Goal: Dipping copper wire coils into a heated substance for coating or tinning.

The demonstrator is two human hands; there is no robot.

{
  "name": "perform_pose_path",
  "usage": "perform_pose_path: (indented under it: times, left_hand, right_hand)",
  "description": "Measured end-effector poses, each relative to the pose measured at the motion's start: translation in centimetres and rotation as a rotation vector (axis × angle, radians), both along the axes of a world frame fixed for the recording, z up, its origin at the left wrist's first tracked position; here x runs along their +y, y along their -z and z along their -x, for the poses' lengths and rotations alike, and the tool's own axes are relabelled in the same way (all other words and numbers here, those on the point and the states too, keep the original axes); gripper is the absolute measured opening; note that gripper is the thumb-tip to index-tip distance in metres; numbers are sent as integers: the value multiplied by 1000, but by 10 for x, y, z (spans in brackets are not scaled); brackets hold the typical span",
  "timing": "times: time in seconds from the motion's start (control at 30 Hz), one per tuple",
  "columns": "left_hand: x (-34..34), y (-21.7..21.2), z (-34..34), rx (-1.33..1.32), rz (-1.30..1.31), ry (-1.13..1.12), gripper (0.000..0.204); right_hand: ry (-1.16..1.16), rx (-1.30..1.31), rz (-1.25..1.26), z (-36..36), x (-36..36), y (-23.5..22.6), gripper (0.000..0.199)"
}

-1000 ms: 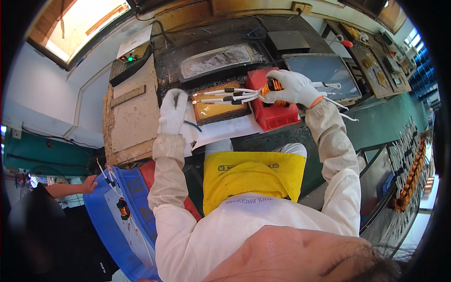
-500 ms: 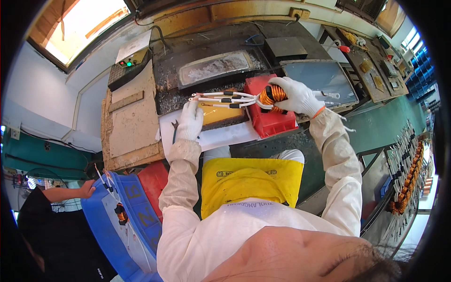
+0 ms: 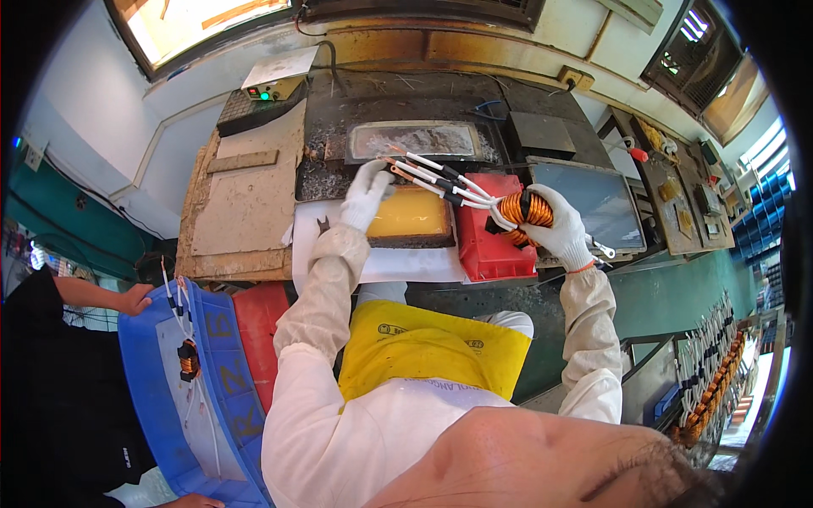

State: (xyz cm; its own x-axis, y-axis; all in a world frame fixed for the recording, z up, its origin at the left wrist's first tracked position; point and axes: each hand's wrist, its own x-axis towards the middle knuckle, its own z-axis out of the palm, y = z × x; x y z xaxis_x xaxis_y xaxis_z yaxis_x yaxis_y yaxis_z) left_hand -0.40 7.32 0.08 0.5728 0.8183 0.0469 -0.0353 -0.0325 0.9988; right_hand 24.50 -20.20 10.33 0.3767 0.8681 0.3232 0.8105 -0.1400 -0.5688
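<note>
Copper-wound coil [image 3: 523,210], round, trailing white-sleeved leads [image 3: 440,178]: right hand [image 3: 559,229] is gripping it, fingers wrapped; left hand [image 3: 368,193], white-gloved, fingers loosely curled, is touching the lead tips.

**Tight bench, open right**

My coil's leads [image 3: 440,179] span the yellow tray [image 3: 411,216], blocking passage above it. The red bin [image 3: 481,237] crowds the near right. I see free room over the grey plate [image 3: 593,199], far right.

White cloth gloves on left hand [image 3: 366,193] and right hand [image 3: 561,227]. Coil [image 3: 523,209]: shiny copper wire, white sleeved leads. Red tray [image 3: 483,245] smooth plastic. Yellow pan [image 3: 410,217] glossy liquid. Table [image 3: 339,152] rough, grimy dark metal.
</note>
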Motion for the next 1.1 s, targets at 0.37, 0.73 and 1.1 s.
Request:
perform_pose_path:
  times: [0.37, 0.73, 1.1]
  left_hand:
    - [11, 15, -35, -422, 362, 88, 36]
    - [8, 30, -37, -368, 19, -117, 19]
    - [-8, 16, -5, -389, 346, 1, 31]
  right_hand:
    - [-20, 47, -32, -11, 2, 14, 64]
    - [-7, 17, -12, -2, 8, 5, 64]
    - [-38, -3, 73, 2, 12, -1, 66]
